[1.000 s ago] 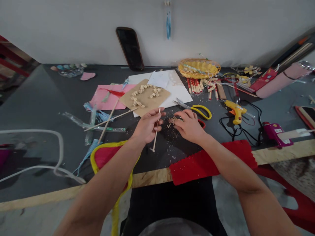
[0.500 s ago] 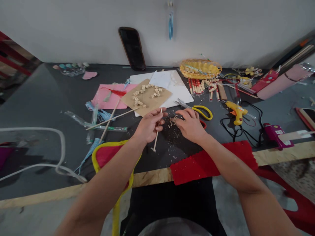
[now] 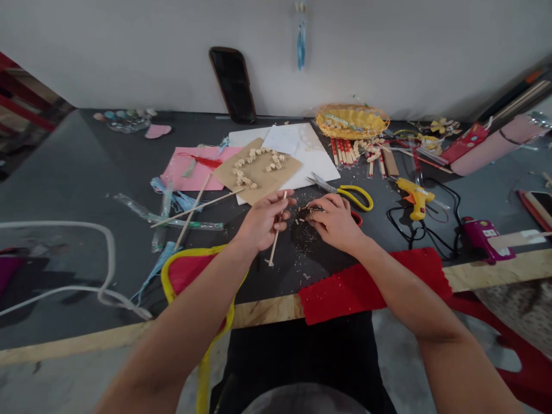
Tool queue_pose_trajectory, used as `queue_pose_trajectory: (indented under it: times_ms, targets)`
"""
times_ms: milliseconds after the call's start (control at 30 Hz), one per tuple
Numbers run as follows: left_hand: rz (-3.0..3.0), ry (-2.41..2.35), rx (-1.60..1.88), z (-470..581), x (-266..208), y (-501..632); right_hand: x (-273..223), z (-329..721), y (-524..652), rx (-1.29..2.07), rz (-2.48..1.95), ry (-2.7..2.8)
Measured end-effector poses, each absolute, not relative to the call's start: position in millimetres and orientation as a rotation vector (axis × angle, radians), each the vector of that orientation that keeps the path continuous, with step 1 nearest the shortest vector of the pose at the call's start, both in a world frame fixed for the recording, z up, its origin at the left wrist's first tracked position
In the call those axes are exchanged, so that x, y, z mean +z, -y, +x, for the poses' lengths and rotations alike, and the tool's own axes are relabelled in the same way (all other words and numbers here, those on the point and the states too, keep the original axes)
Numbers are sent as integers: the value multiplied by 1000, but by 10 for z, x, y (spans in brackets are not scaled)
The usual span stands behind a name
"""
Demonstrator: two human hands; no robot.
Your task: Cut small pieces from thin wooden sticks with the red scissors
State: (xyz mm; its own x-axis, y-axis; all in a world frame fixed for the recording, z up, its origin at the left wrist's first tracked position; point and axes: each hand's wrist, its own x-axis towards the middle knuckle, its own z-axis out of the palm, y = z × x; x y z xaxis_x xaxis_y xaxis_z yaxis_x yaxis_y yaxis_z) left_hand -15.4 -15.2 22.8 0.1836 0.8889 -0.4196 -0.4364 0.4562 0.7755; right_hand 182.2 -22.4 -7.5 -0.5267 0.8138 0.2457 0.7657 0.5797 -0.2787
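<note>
My left hand (image 3: pixel 265 221) is closed around a thin wooden stick (image 3: pixel 275 247), which slants down toward me, with a small pale piece at its lower end. To its right, my right hand (image 3: pixel 330 218) is low over the table, its fingers curled down among small wooden bits (image 3: pixel 301 221). What those fingers hold, if anything, I cannot make out. A red handle (image 3: pixel 356 218) peeks out beside this hand, the rest of it hidden. Just beyond lie scissors (image 3: pixel 356 196) with a yellow handle. Small wooden pieces form a curved row on brown card (image 3: pixel 276 181).
Two crossed sticks (image 3: pixel 194 213) and plastic-wrapped strips lie left. A yellow basket (image 3: pixel 351 121) stands at the back, a yellow glue gun (image 3: pixel 414 198) with a black cord to the right. Red felt (image 3: pixel 371 287) lies along the front edge. A phone (image 3: pixel 233 85) leans on the wall.
My right hand's fingers have shifted slightly lower among the small wooden bits. My left hand keeps the stick in nearly the same place.
</note>
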Motion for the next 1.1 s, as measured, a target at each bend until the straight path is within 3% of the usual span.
queue_pose_trajectory:
  times_ms: [733, 1100]
  targets:
    - [643, -1014, 913, -121, 214, 182, -61, 1743, 267, 174, -1293, 2485]
    - [675, -924, 753, -16, 263, 312, 103, 1813, 263, 161, -1076, 2073]
